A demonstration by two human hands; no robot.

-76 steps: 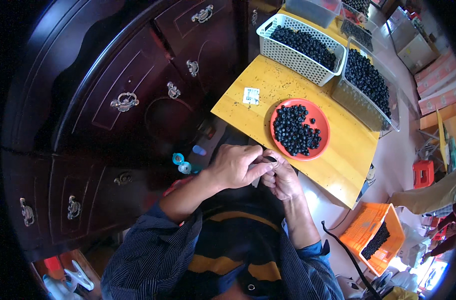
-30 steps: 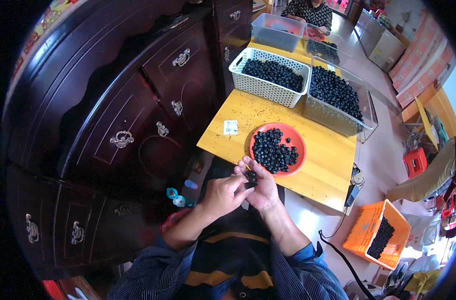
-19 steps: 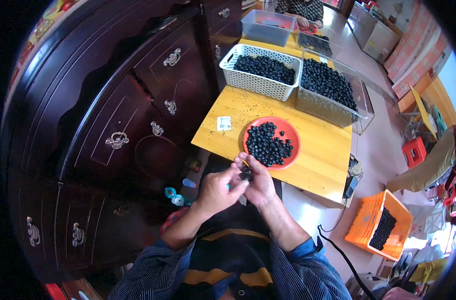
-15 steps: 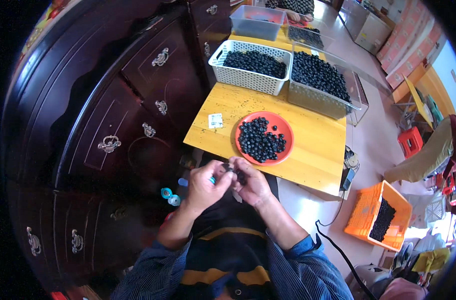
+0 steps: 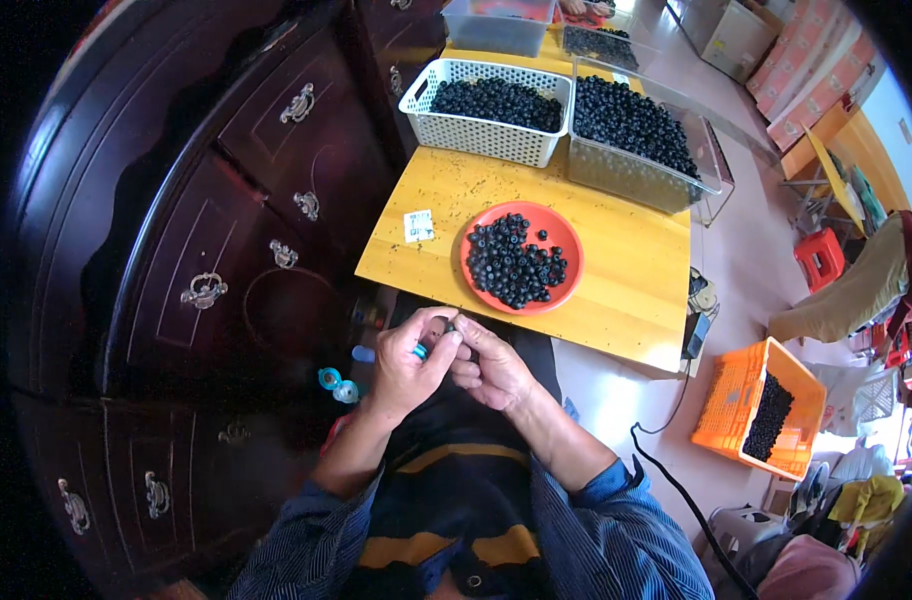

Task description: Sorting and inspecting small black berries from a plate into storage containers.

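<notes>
In front of my body, just off the table's near edge, my two hands meet at the fingertips. My left hand point(image 5: 406, 372) is closed, and a bit of a teal object point(image 5: 420, 351) shows between its fingers; the rest of that object is hidden. My right hand point(image 5: 498, 370) pinches a small black piece point(image 5: 451, 327) against the left fingertips. On the table beyond lies a red-orange plate point(image 5: 573, 262) with many small black round pieces point(image 5: 516, 262), some showing a hollow in the end.
The yellow wooden table point(image 5: 626, 310) carries a white perforated basket point(image 5: 486, 138) and a clear bin point(image 5: 626, 185), both filled with black pieces. A white label point(image 5: 418, 226) lies at its left. Dark drawers point(image 5: 206, 290) stand left; an orange crate point(image 5: 721, 420) sits right on the floor.
The view has shifted, so the table and plate sit slightly higher in it. My right fingers have curled in more, and the black pieces seen in them before no longer show.
</notes>
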